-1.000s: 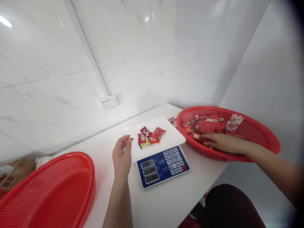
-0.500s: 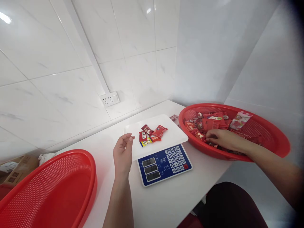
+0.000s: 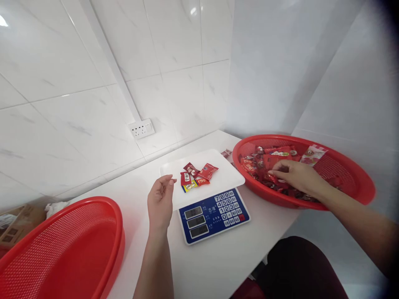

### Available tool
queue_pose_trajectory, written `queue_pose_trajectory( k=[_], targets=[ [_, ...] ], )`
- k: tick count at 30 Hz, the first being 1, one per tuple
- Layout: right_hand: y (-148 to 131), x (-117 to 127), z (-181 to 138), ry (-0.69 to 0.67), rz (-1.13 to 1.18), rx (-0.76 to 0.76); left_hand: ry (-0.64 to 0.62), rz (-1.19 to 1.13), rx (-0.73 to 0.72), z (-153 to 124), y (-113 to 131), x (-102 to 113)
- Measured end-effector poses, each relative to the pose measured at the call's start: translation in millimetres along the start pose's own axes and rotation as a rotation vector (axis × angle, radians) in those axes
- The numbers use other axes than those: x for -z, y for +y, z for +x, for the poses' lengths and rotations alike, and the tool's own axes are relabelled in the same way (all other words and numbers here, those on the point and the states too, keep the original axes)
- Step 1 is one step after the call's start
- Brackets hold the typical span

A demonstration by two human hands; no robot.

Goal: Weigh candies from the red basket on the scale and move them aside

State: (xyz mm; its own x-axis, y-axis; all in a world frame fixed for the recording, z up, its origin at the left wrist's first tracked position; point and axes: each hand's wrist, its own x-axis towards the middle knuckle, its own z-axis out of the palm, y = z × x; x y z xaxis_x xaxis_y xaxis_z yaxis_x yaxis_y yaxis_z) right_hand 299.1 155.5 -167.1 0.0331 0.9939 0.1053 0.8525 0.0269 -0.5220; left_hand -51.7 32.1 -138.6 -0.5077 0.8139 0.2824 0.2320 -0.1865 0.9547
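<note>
My left hand (image 3: 160,199) hovers at the left edge of the scale's white tray (image 3: 229,178), fingers loosely curled and apart, holding nothing. Several small red snack packets (image 3: 196,175) lie on that tray. The scale (image 3: 215,214) has a blue panel with keypad and displays. My right hand (image 3: 294,174) reaches into the red basket (image 3: 358,195) on the right, fingertips pinched down among the red packets (image 3: 268,160) heaped inside; whether it grips one I cannot make out.
A second red mesh basket (image 3: 62,249) sits at the near left of the white counter. A wall socket (image 3: 141,128) is on the tiled wall behind. One loose packet (image 3: 226,153) lies between scale and right basket. Cardboard boxes (image 3: 15,224) sit at far left.
My right hand has moved deeper and farther back in the right basket, fingers now bent onto the packets. The left hand has stayed beside the tray.
</note>
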Motion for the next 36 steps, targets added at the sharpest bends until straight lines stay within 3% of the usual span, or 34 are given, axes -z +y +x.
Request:
queue_pose_trajectory(
  k=[6,17,21,29,34,36],
  targets=[
    [14,-5,9,0.109,0.356,0.117,0.009,0.021,0.030,2,-3,-1],
    [5,8,5,0.182,0.470,0.095,-0.024,0.092,0.092,1,-1,-3],
    [-21,10,-4,0.190,0.517,0.122,-0.052,0.100,0.066,1,-3,-3],
    [-110,-32,-19,-0.106,0.772,0.254,-0.114,0.097,0.038,-1,-3,-4],
    [-149,-48,-44,-0.282,0.953,0.363,-0.393,-0.131,0.118,-12,3,-18],
    [-156,-50,-54,-0.321,1.015,0.375,-0.413,-0.226,0.158,-16,4,-24]
  ],
)
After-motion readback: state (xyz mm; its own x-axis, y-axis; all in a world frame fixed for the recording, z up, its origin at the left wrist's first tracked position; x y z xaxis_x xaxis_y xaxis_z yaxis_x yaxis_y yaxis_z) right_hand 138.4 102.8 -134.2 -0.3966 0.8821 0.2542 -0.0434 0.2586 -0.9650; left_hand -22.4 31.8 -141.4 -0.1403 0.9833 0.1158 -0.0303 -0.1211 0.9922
